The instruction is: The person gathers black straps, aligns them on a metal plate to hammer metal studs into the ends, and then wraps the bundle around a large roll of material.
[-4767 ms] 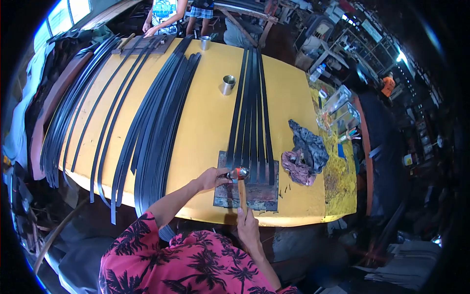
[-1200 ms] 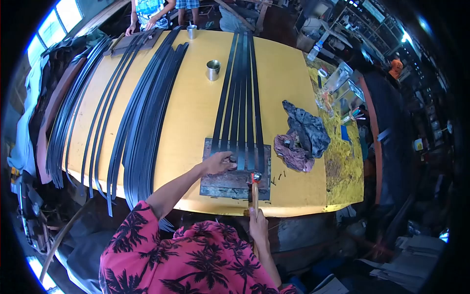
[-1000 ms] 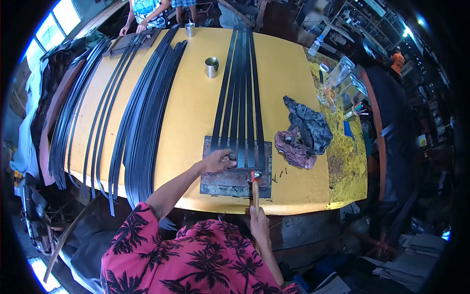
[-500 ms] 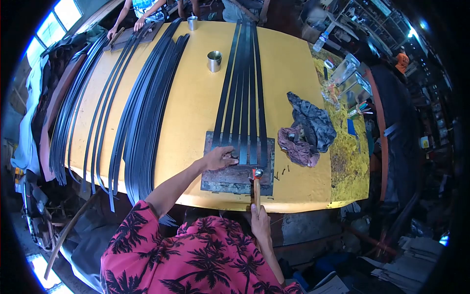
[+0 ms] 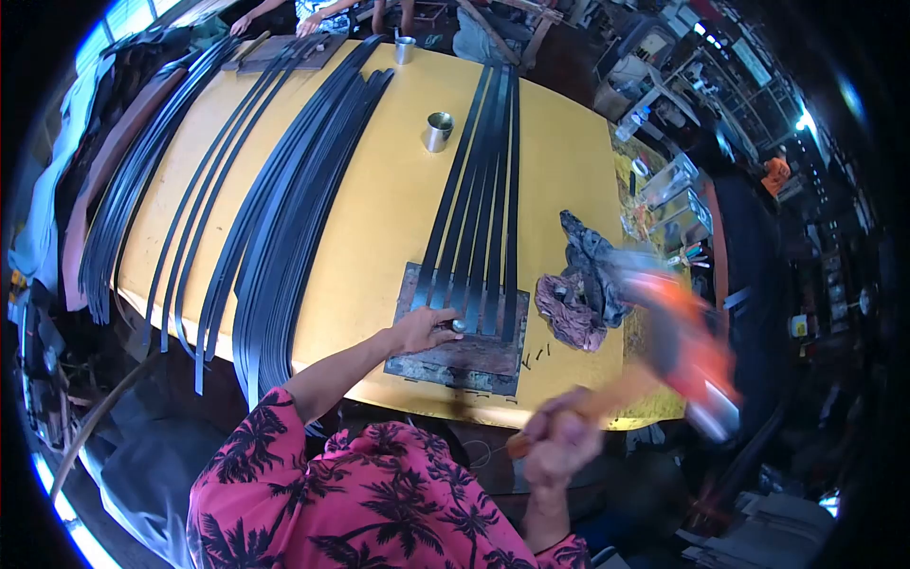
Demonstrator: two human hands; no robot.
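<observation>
My right hand (image 5: 564, 441) grips the wooden handle of a hammer (image 5: 678, 346), raised beside the table's front right and blurred by motion; its head looks orange and silver. My left hand (image 5: 425, 332) pinches a short metal punch (image 5: 459, 325), whose round end points up. The punch stands among the near ends of several long black straps (image 5: 479, 218). Those ends lie on a dark, worn board (image 5: 455, 358), and the straps run away to the table's far edge. What is under the punch tip is hidden by my fingers.
On the yellow table (image 5: 398, 190), bundles of black straps (image 5: 303, 218) lie to the left. A metal cup (image 5: 439, 133) stands near the middle. Crumpled dark cloths (image 5: 573, 303) lie right of the board. Another person's hands (image 5: 311, 23) are at the far left.
My right hand has swung the hammer up and to the right, away from the board. The left hand stays at the strap ends with the punch. The view has shifted slightly.
</observation>
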